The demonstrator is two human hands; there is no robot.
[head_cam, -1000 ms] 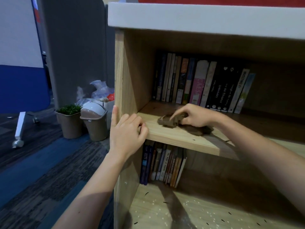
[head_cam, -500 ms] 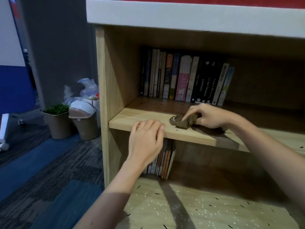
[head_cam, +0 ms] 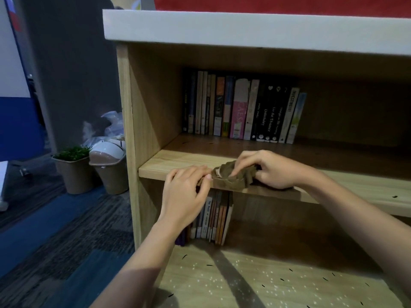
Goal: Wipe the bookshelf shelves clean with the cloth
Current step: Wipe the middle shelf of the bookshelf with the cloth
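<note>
A crumpled brown cloth [head_cam: 233,177] lies at the front edge of the middle shelf [head_cam: 169,165] of a light wooden bookshelf [head_cam: 126,134]. My right hand [head_cam: 266,168] presses down on the cloth and grips it, fingertips on its top. My left hand [head_cam: 186,192] is curled over the shelf's front edge just left of the cloth, its fingertips touching the cloth's left end. A row of upright books [head_cam: 242,107] stands at the back of that shelf. The bottom shelf [head_cam: 266,281] is speckled with white crumbs and dark specks.
More books [head_cam: 213,218] stand under the middle shelf at the left. Left of the bookshelf on the carpet are a small potted plant [head_cam: 72,167], a lidded bin [head_cam: 109,167] and plastic bags [head_cam: 111,127]. A grey partition [head_cam: 73,63] stands behind them.
My left hand slid right along the shelf's front edge, from the side panel to the cloth. My right hand drew the cloth toward the front edge. The view has moved closer.
</note>
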